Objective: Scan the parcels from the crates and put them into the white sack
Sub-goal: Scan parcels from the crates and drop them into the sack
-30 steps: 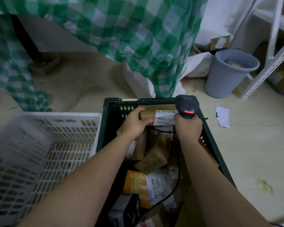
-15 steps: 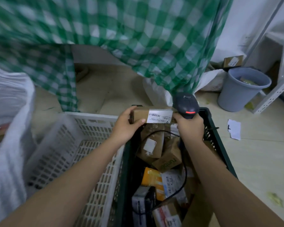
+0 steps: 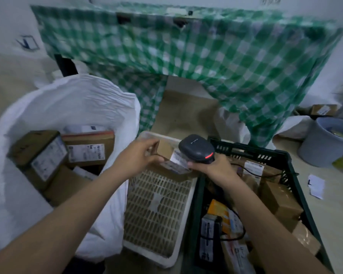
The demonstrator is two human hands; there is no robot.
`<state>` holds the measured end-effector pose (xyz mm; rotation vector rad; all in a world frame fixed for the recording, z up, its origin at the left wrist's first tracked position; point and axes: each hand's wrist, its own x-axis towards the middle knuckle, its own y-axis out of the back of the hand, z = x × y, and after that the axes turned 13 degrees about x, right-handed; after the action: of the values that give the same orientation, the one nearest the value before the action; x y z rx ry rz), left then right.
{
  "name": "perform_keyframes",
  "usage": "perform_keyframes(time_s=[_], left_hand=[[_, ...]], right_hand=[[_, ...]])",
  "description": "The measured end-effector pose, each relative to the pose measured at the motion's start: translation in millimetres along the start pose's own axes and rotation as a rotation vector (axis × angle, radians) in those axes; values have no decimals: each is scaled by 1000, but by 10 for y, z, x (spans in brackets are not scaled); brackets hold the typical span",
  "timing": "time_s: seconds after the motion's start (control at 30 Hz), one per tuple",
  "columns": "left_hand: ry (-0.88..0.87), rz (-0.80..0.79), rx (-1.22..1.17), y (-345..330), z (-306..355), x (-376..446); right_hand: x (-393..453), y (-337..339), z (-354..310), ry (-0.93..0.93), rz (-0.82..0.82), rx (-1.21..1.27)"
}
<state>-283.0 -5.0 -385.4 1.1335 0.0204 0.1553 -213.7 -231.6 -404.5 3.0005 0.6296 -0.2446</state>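
Note:
My left hand (image 3: 140,156) grips a small brown cardboard parcel (image 3: 165,150) with a white label, held above the far end of the white crate (image 3: 158,210). My right hand (image 3: 212,167) holds a black barcode scanner (image 3: 196,149) with a red light, right against the parcel's label. The white sack (image 3: 71,107) stands open at the left with several boxed parcels (image 3: 87,149) inside. The dark green crate (image 3: 285,163) at the right holds several parcels (image 3: 279,196) and the scanner's cable.
A table draped in a green checked cloth (image 3: 206,56) stands behind the crates. A grey bin (image 3: 329,143) sits at the far right, a cardboard box (image 3: 323,109) behind it. A paper scrap (image 3: 316,185) lies on the floor to the right of the green crate.
Both hands moved left with the parcel and scanner, from over the green crate to over the white crate. The view swung left, bringing the white sack into sight.

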Motion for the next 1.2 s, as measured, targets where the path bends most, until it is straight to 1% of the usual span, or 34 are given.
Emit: perform_keyframes(time_s=[0.07,0.17,0.23,0.3,0.4,0.5,0.57,0.63,0.73,0.8,0.87,0.93,1.03,1.1,1.2], left_hand=[[14,-44,-66,-14,-87,-92],[45,-76,-153,-125,-212,-173],[16,-90,-187,-175,-259,-187],[9,-69,-221,-206,-283,-175],[111,-31,-365,-222,-279,-140],[218,34,-400,-228,-309,-66],[225,90,-394,-193,-316,-69],[206,83,-458,-196,-321,-86],[295,-90,-659,-229,-286,-166],[335,-219,-681,-291,-288,-192],[336,-268,-742,-320,-271,-220],[348,-232,-817,-307,-279,-207],[372,-55,-876,-206,-344,-169],[392,61,-814,-153,-439,-145],[342,131,-719,-91,-567,-135]], right_hand=[[-52,-148,45,-67,-107,5],[-55,-313,124,-82,-97,-18],[-29,-362,135,-87,-90,-31],[7,-385,145,-91,-98,5],[34,-438,181,-66,-105,54],[88,-487,173,-57,-49,127],[161,-500,161,-66,31,195],[250,-488,191,-67,140,281],[337,-531,244,-97,246,467],[345,-592,229,-109,274,550],[344,-632,198,-97,284,573],[336,-630,179,-79,278,565],[304,-553,173,-97,308,466],[275,-451,182,-76,272,266],[163,-313,186,-4,112,-109]])
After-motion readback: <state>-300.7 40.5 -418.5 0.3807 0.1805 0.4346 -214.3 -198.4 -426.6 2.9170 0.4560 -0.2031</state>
